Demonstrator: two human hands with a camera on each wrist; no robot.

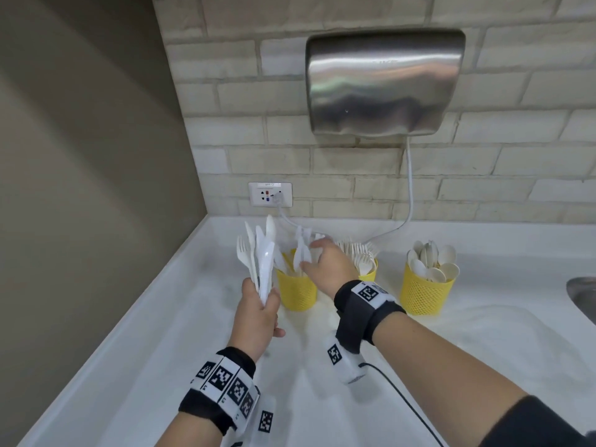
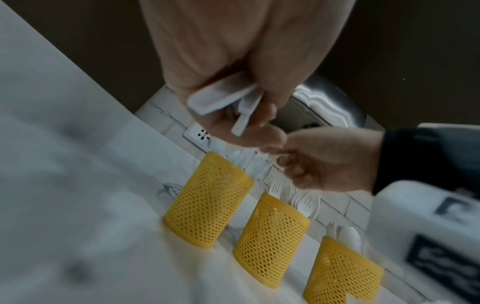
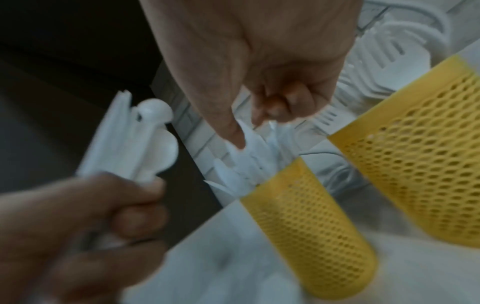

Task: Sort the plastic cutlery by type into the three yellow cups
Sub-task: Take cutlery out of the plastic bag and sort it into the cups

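My left hand (image 1: pixel 264 304) grips a mixed bundle of white plastic cutlery (image 1: pixel 259 253), forks, knives and a spoon, upright just left of the cups; its handles (image 2: pixel 223 98) poke out under my left hand (image 2: pixel 233 123). My right hand (image 1: pixel 314 256) hovers over the left yellow cup (image 1: pixel 296 290), which holds knives. Thumb and curled fingers pinch a white knife (image 1: pixel 301 250) whose lower end is among the others (image 3: pixel 249 164). The middle cup (image 1: pixel 367 272), partly hidden, holds forks. The right cup (image 1: pixel 425 291) holds spoons.
The cups stand in a row on a white counter (image 1: pixel 161 350) near a brick wall. A steel hand dryer (image 1: pixel 383 82) hangs above, its cable (image 1: pixel 409 188) running to a socket (image 1: pixel 270 194) behind the cups. A sink rim (image 1: pixel 583 298) shows at the right edge. A brown wall bounds the left.
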